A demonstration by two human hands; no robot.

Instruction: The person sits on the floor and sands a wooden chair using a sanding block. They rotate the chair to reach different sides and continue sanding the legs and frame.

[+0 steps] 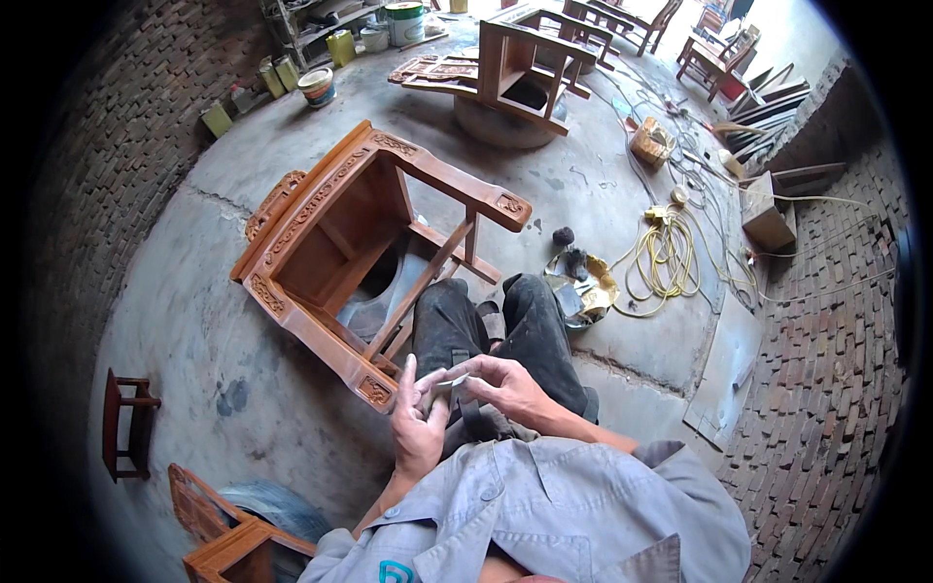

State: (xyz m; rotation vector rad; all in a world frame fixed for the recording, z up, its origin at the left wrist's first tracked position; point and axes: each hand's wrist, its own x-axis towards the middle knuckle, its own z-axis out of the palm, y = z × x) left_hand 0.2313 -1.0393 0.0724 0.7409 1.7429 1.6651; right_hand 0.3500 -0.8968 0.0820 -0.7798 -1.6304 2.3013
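My left hand [418, 428] and my right hand [505, 384] meet over my lap. Between their fingertips is a small, thin, pale piece [452, 382], perhaps folded paper; its kind is too small to make out. The right hand pinches it from the right side, and the fingers of the left hand close on it from the left. Just left of the hands a carved wooden chair [335, 248] lies tipped over on a round grey support [389, 301], with one carved corner close to my left hand.
To my right are an open yellowish bag [595, 301] holding dark lumps, a coiled yellow cable [666, 257] and a cut-down container [651, 141]. Another tipped chair [520, 73] stands ahead. A small dark stool [131, 425] and part of another wooden piece [248, 544] are at left.
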